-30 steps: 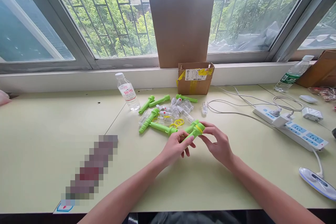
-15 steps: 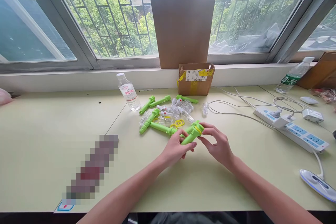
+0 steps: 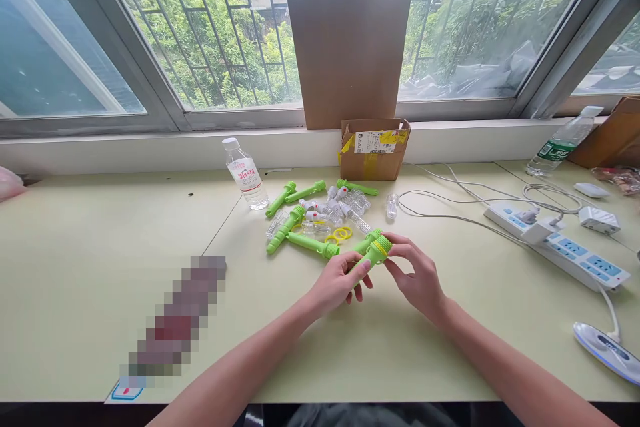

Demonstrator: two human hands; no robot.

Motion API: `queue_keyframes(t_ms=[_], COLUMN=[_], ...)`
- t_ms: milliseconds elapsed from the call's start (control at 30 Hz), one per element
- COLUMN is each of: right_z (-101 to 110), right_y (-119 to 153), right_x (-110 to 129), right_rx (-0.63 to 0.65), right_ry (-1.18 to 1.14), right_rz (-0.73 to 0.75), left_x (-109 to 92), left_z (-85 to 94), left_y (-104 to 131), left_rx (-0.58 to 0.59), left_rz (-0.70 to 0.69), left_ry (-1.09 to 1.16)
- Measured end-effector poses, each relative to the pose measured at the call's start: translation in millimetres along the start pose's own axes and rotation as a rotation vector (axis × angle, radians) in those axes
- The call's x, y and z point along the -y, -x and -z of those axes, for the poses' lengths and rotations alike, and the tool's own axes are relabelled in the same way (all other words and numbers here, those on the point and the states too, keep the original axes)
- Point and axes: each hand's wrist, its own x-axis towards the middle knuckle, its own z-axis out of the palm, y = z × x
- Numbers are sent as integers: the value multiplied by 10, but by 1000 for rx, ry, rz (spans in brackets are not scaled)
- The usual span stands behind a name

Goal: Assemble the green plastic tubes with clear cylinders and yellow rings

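Observation:
My left hand [image 3: 341, 280] is closed round a green tube [image 3: 369, 261], its threaded end pointing up and to the right. A yellow ring [image 3: 381, 248] sits round the tube just below the thread. The fingers of my right hand [image 3: 414, 273] are bent against the threaded end. Another green tube [image 3: 370, 240] lies right behind the held one. Beyond my hands are several more green tubes [image 3: 313, 245], clear plastic cylinders [image 3: 356, 219], white caps with red dots [image 3: 315, 216] and loose yellow rings [image 3: 342, 233].
An open cardboard box [image 3: 373, 157] stands by the window wall. One water bottle [image 3: 246, 175] is left of the parts, another [image 3: 563, 147] at the right. A power strip [image 3: 570, 243] and cables [image 3: 450, 215] lie on the right.
My left hand has shifted its grip, with the thumb now lying along the tube. The tube is tilted slightly more upright. My right hand has barely moved.

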Motion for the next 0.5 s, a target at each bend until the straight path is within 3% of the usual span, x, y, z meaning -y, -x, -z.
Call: queue_keyframes(t_ms=[267,500], right_z=[-6,2], right_y=[5,-12], right_x=[15,17], right_rx=[24,-25], right_ry=[-62,-65], right_rz=[-40,-32], left_x=[-44,-25], left_z=[-23,-6], left_y=[48,26], left_rx=[10,10], left_rz=[72,14], left_ry=[89,101])
